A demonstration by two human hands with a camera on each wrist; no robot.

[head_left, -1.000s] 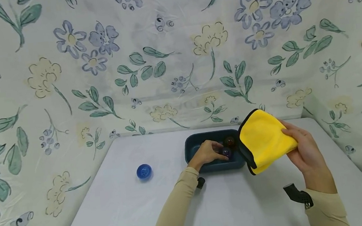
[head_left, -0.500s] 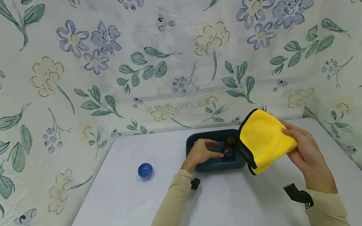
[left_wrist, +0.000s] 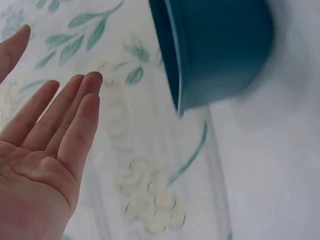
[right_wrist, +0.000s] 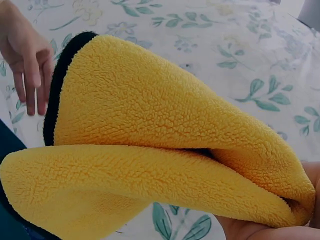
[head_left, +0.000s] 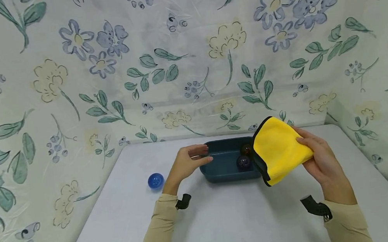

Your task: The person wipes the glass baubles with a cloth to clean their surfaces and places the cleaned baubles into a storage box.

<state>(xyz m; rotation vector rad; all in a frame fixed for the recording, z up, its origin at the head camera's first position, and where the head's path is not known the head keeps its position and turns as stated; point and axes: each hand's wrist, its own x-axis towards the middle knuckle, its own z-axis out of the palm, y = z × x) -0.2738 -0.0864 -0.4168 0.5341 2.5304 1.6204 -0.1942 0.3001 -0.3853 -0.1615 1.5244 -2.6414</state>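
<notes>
Currently, the left hand (head_left: 185, 164) is hovering just beside the left end of the teal rectangular tray (head_left: 220, 163); its fingers are extending nearly straight, thumb well apart from them, and are holding nothing. The right hand (head_left: 324, 159) is positioned to the right of the tray, its thumb and fingers clamping one end of a folded yellow plush cloth (head_left: 281, 149) with black edging. The cloth's far end is hanging before the tray's right end, hiding part of it; contact between the two: cannot tell.

Two glossy balls are lying inside the tray, right of its middle: a dark purple ball (head_left: 243, 162) toward the near wall, an amber-brown ball (head_left: 245, 150) just behind it. A small round blue dish (head_left: 155, 181) is resting on the white table (head_left: 232, 222), left of the tray. Behind the tray, a floral-print sheet (head_left: 189, 74) is hanging.
</notes>
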